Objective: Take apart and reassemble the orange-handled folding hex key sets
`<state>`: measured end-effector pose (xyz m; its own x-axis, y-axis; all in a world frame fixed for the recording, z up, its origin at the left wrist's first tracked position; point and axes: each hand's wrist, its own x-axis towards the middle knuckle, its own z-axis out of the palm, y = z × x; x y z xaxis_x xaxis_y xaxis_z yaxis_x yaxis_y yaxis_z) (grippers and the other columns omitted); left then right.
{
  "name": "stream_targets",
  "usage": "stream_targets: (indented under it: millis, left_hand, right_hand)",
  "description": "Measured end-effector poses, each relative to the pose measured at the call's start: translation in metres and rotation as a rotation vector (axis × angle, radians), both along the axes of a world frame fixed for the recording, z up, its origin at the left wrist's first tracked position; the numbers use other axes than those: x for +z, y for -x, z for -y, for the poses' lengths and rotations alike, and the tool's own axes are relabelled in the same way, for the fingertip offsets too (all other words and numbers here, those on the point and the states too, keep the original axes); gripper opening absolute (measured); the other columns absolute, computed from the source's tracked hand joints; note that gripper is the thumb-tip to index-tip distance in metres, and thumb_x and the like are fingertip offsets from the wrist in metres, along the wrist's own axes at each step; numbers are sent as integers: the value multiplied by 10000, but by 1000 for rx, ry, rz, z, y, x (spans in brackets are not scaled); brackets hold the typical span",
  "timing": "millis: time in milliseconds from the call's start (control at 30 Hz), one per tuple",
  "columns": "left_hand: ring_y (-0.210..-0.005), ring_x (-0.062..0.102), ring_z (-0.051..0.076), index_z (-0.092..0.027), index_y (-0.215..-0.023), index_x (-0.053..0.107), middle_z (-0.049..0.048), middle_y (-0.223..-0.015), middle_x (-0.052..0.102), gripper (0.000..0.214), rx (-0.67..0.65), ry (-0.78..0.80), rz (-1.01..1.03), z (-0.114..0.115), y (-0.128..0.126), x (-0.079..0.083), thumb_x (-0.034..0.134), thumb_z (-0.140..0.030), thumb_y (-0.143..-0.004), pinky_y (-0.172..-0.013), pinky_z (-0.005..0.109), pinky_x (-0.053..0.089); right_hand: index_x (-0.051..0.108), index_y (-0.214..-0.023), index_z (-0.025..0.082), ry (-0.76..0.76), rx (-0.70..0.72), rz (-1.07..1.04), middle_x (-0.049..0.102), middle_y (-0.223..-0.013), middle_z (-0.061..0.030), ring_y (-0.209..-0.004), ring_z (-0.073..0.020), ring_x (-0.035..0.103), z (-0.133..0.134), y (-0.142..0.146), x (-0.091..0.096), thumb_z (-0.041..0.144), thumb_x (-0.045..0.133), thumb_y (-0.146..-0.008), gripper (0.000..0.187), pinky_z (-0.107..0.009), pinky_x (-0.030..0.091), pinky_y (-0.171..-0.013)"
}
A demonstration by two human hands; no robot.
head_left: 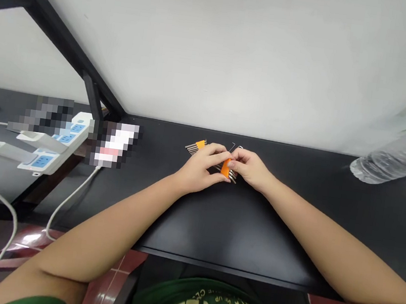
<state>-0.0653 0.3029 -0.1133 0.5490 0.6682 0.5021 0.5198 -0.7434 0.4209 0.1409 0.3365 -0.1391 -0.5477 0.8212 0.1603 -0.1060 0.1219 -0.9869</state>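
An orange hex key holder [226,168] with several metal keys in it is between my hands, a little above or on the black table. My left hand [206,165] has its fingers around the holder's left side, thumb below and fingertips on top. My right hand [247,169] pinches at the holder's upper right; whether it also grips a single key is hidden by the fingers. Behind my left hand lies a second, yellow-orange hex key holder [200,144] with several keys. A loose L-shaped hex key [232,146] shows just beyond my fingertips.
A white power strip [53,152] with plugs and cables lies at the left, beside a blurred phone [116,145] on a white cable [73,195]. A clear plastic bottle [392,159] is at the right. The black table [229,235] meets a white wall [245,58].
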Motion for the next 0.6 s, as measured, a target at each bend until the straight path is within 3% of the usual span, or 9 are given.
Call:
stream_targets:
  millis: [100, 200, 267, 333, 433, 533, 600]
  left_hand:
    - [-1080, 637, 244, -240, -1266, 671, 100, -1184, 676, 445, -4, 16, -10, -1, 1, 1, 772, -449, -886, -993, 411, 526]
    - [-1032, 655, 237, -240, -1336, 635, 94, -1181, 711, 507, 33, -5, -22, -2, 5, 0, 755, -465, -898, -975, 404, 529]
    - [-1031, 658, 232, -245, -1361, 618, 88, -1203, 715, 529, 66, -11, -46, -4, 8, -1, 748, -474, -902, -958, 388, 534]
    - [-1033, 656, 225, -245, -1366, 615, 84, -1211, 712, 531, 87, 0, -59, -5, 11, -2, 749, -467, -902, -945, 372, 538]
    - [-1036, 655, 220, -242, -1369, 614, 84, -1212, 708, 532, 93, 24, -58, -7, 12, -3, 758, -443, -898, -943, 364, 541]
    - [-1060, 659, 225, -240, -1378, 609, 85, -1220, 706, 534, 84, 39, -65, -8, 12, -3, 757, -427, -900, -959, 371, 539]
    - [-1082, 660, 228, -242, -1384, 604, 85, -1231, 701, 535, 74, 41, -70, -8, 12, -3, 756, -418, -902, -982, 377, 533]
  right_hand:
    - [561, -748, 200, -71, 9, 120, 598, -653, 18, -596, -138, 546, -8, -6, 0, 641, 695, -864, 475, -279, 457, -603]
    - [654, -819, 188, -379, -271, 355, 635, -754, -24, -717, -171, 593, -22, -20, 0, 517, 573, -984, 376, -317, 504, -734]
    - [736, -1023, 180, -628, -409, 563, 679, -990, -87, -897, -214, 628, -32, -30, -3, 352, 564, -994, 245, -368, 512, -886]
    - [736, -1226, 185, -766, -397, 751, 642, -1213, -142, -1049, -255, 623, -40, -37, -10, 260, 540, -992, 314, -400, 506, -957]
    - [686, -1380, 222, -868, -314, 936, 574, -1382, -168, -1204, -308, 560, -45, -40, -19, 223, 500, -1013, 412, -434, 503, -983]
    - [653, -1429, 252, -905, -282, 1033, 539, -1455, -160, -1193, -321, 540, -43, -37, -20, 219, 483, -1027, 438, -447, 508, -942]
    - [697, -1360, 236, -910, -293, 1058, 559, -1425, -160, -1151, -308, 552, -39, -36, -15, 232, 484, -1033, 390, -422, 512, -896]
